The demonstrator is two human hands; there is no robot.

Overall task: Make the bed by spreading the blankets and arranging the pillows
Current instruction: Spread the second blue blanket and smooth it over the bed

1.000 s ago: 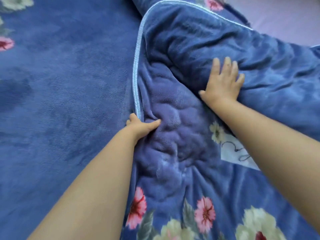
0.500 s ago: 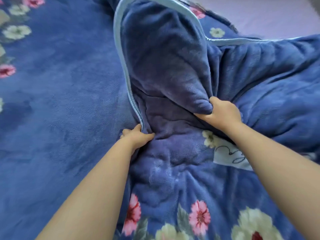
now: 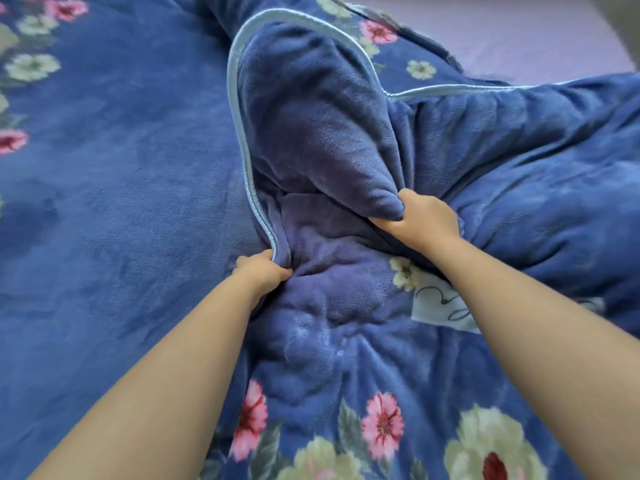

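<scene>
My right hand (image 3: 427, 221) was flat a second ago — now it grips a fat fold of the blue blanket (image 3: 322, 133), bunched on the bed. My left hand (image 3: 265, 270) pinches its pale trim (image 3: 249, 168). So I'm ready to spread it.

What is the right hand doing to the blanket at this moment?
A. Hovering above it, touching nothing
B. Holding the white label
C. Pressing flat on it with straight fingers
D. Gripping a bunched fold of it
D: the right hand has its fingers curled round a bunched fold of the blue blanket, while the white label lies untouched nearer the person.
</scene>
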